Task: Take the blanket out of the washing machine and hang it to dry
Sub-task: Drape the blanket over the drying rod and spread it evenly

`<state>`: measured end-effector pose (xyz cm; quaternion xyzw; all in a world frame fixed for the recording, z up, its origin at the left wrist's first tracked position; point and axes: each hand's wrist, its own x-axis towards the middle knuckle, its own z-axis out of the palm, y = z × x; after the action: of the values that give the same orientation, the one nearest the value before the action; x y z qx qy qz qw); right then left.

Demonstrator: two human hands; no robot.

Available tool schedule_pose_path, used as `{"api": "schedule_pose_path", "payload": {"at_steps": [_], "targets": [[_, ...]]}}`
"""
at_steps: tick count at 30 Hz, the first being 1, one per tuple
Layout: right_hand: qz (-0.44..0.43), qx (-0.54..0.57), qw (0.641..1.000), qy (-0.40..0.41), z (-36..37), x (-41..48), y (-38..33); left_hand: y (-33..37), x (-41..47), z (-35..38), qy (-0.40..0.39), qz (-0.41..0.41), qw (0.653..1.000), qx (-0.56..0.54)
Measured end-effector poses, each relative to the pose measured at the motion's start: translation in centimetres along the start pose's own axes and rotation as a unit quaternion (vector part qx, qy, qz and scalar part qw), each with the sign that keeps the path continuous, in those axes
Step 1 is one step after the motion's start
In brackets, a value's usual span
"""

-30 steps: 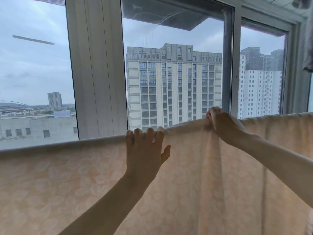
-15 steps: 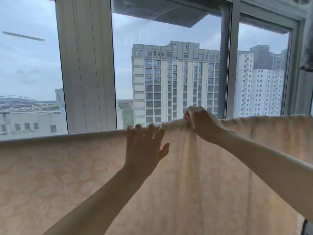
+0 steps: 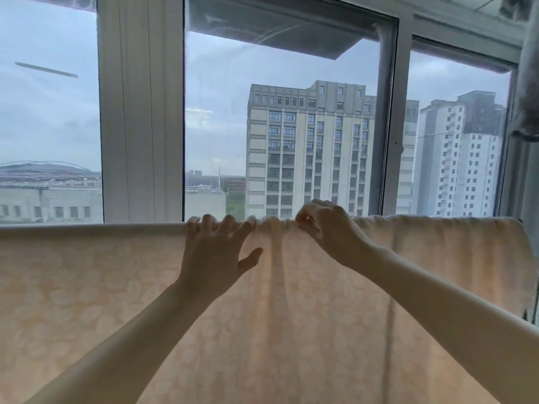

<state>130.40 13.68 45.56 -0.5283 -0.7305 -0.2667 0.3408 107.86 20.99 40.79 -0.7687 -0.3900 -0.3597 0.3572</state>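
While the peach leaf-patterned blanket [image 3: 87,301] hangs draped across the width of the scene before the window [image 3: 140,112], the left hand [image 3: 214,252] lies flat on its top fold, fingers spread. Just right, the right hand [image 3: 329,228] pinches the bunched top edge.

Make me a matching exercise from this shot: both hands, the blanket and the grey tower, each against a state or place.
1. left hand
2. right hand
3. blanket
4. grey tower

a. outdoors, far away
b. pinches bunched folds at the top
c. peach, draped and hanging
d. fingers spread, resting flat

Pairs: 1-d, 2-b, 3-c, 4-a
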Motion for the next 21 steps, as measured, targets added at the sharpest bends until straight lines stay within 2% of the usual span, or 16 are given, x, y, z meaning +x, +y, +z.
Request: {"api": "schedule_pose_path", "payload": {"at_steps": [7,15,21], "targets": [[-0.037,0.018,0.999,0.004,0.5,1.8,-0.3,-0.7,-0.3,-1.3,-0.049,-0.021,0.998,0.019],[0.088,-0.007,0.996,0.020,-1.3,1.0,5.2,-0.1,-0.5,-2.6,-0.056,-0.016,0.998,0.026],[0.093,-0.001,0.995,0.027,-1.2,0.3,6.4,1.3,0.3,-2.9,-0.080,-0.032,0.996,0.024]]}}
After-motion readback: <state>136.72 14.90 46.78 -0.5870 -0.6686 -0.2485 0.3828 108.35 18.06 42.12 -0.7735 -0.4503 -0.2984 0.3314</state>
